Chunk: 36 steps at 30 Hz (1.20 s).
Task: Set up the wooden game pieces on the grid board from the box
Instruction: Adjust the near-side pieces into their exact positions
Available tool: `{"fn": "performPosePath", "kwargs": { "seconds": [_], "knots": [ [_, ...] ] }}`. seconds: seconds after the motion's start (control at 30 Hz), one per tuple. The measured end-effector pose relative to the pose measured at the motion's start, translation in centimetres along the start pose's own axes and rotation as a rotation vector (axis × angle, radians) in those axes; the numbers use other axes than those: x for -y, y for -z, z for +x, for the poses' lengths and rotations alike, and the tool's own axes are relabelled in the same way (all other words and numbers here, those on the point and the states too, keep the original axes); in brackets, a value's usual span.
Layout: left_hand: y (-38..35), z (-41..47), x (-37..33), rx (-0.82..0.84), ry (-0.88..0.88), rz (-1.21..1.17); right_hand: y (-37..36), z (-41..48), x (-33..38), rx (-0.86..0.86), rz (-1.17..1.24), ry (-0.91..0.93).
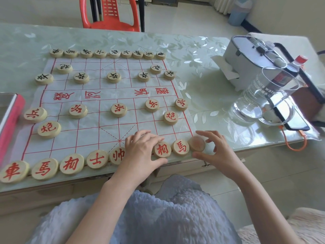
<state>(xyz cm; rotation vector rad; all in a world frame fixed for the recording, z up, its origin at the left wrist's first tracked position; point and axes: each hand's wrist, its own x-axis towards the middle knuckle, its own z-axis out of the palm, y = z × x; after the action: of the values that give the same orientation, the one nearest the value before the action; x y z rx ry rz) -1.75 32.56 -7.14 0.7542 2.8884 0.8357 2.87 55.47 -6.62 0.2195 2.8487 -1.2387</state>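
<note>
On the table (202,81) lies the board (146,124), a thin white sheet with red lines. Black pieces (114,77) fill the far side: nine in a row along the far edge, then two, then five. Red pieces (118,110) sit on the near side the same way: five in a row, two nearer, and a long row along the near edge. The left hand (143,150) lies on that near row with bent fingers. Its thumb and first finger touch two sides of the third piece (161,150) from the right, pinching it. The right hand (213,152) is at the near right corner. Its fingers curve around the corner piece (197,143), which is blurred, and I cannot tell if they grip it. The second piece (181,148) sits between those two. The pink box (10,117) lies at the left edge of the table, just beside the board. Near the right edge stand a glass jug (274,99), a bottle (297,66) and a white case (246,55), with a phone (297,120) by the jug. A red chair (109,14) stands behind the table.
</note>
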Motion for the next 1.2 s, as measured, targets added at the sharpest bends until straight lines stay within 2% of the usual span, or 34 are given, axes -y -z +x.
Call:
{"fn": "performPosePath", "kwargs": {
  "seconds": [0.1, 0.3, 0.57, 0.83, 1.07, 1.2],
  "knots": [
    [1.1, 0.3, 0.4, -0.06, 0.032, -0.049, 0.7, 1.0, 1.5, -0.055, 0.105, 0.01],
    [5.7, 0.6, 4.9, -0.239, 0.251, -0.021, -2.5, 6.1, 4.9, -0.126, 0.014, -0.014],
    [5.7, 2.2, 5.1, -0.184, 0.226, -0.108, -6.0, 8.8, 5.3, -0.215, -0.075, -0.148],
    [5.2, 2.0, 4.6, -0.171, 0.198, -0.163, -5.7, 8.9, 4.7, -0.133, -0.043, -0.116],
    [7.3, 0.6, 6.9, -0.223, 0.268, -0.161, -5.7, 8.6, 4.9, -0.11, -0.037, -0.138],
    [9.4, -0.9, 9.5, -0.304, 0.378, -0.129, -5.4, 7.9, 6.7, -0.183, -0.059, -0.105]
  ]
}}
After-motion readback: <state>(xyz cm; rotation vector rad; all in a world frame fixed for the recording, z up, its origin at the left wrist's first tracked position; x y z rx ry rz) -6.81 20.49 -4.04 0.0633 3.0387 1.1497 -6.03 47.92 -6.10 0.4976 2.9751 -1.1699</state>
